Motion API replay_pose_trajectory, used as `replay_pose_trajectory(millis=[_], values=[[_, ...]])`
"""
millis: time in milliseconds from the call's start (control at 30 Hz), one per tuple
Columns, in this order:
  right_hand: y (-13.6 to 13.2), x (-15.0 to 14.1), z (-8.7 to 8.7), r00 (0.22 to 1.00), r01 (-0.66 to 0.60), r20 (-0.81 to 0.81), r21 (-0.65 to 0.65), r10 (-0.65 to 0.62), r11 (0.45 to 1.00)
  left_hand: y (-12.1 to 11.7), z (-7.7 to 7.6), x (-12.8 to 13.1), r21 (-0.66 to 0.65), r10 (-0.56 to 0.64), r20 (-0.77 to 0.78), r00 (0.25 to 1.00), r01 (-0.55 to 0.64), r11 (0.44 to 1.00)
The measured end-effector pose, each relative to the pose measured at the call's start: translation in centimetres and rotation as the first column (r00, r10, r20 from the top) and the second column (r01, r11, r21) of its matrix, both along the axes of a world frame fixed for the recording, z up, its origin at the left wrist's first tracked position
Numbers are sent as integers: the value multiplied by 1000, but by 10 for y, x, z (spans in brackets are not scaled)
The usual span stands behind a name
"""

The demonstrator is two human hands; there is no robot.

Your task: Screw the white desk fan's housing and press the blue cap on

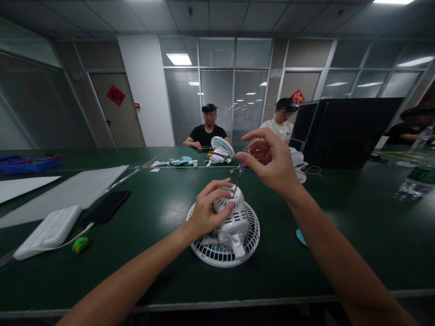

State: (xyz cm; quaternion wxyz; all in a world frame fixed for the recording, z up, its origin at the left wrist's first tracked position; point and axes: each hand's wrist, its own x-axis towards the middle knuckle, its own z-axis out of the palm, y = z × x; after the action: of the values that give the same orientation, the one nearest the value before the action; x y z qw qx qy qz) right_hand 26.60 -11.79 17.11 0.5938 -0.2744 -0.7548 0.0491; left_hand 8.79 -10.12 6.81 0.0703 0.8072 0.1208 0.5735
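Note:
A small white fan (238, 222) lies face down on the green table, its slotted motor housing upward and its round grille beneath. My left hand (214, 203) wraps round the top of the housing, thumb on the near side and fingers over the far side. My right hand (268, 156) is above and to the right, pinching the clear purplish handle of a screwdriver (241, 167). The thin shaft slants down to the top of the housing, close to my left fingers. Whether the tip sits in a screw cannot be seen.
On the left of the green table (163, 271) lie a white power bank (50, 231) with a cable, a black phone (107, 206) and paper sheets (64, 194). Another fan (220, 151) stands opposite, near a seated person (210, 127). A black box (350, 131) and a bottle (418, 181) are right.

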Motion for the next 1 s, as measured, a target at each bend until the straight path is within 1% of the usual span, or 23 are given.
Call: replay_pose_trajectory(millis=[67,133,200,267,333,400,467,600,800,933,1000], values=[[-1,2,1,998,-8,62,13,7,1000,0,0,0,-5,-1,3,1000,1,1000],[-2,3,1,990,-58,127,-6,59,998,0,0,0,-15,5,-4,1000,-5,1000],[-3,5,1,983,-94,152,-32,98,995,0,1,-1,-14,8,-15,1000,-9,1000],[-3,5,1,987,-64,144,-23,66,998,0,1,-1,-5,6,-18,1000,-6,1000],[-2,4,1,992,9,124,2,-9,1000,0,1,-1,1,3,-17,1000,-3,1000],[-2,4,1,992,53,115,18,-55,998,0,0,-1,3,2,-16,1000,-2,1000],[-1,4,2,990,51,129,11,-52,999,1,0,-1,7,2,-15,1000,-2,1000],[-3,7,3,988,2,156,-35,3,999,1,0,-1,10,3,-13,1000,-2,1000],[1,6,3,999,19,49,-77,-15,997,1,0,0,2,5,-21,1000,-5,1000],[14,7,2,992,-30,-126,-115,16,993,1,0,0,-2,9,-22,1000,-9,1000],[21,13,4,981,-47,-196,-166,13,985,1,0,-1,-5,10,-27,1000,-10,1000]])
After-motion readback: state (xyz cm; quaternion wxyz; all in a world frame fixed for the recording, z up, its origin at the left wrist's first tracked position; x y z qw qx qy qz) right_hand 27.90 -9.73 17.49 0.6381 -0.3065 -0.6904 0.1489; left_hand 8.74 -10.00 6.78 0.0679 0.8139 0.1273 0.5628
